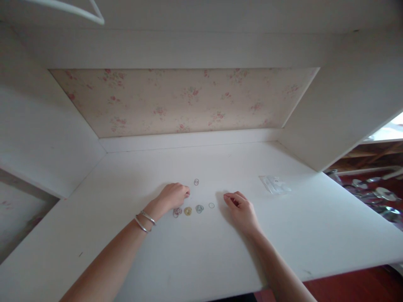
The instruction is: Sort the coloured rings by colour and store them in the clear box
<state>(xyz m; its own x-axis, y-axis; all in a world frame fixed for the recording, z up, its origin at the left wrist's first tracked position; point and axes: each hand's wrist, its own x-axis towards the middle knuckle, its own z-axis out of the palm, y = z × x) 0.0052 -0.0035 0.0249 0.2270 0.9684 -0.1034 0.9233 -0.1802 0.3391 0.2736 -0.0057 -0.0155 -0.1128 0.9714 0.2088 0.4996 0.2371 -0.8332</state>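
My left hand rests on the white desk, fingers curled, fingertips near a small loose ring. Two silver bangles sit on that wrist. In front of it lies a row of small ring piles: pink, yellow, blue-green and one single ring. My right hand lies on the desk to the right of the row, fingers loosely curled, not touching the rings. Whether either hand pinches a ring cannot be told.
A small clear plastic bag lies on the desk at the right. Floral wallpaper backs the alcove, with white side panels left and right. Beyond the right desk edge, shiny objects sit on a dark red floor.
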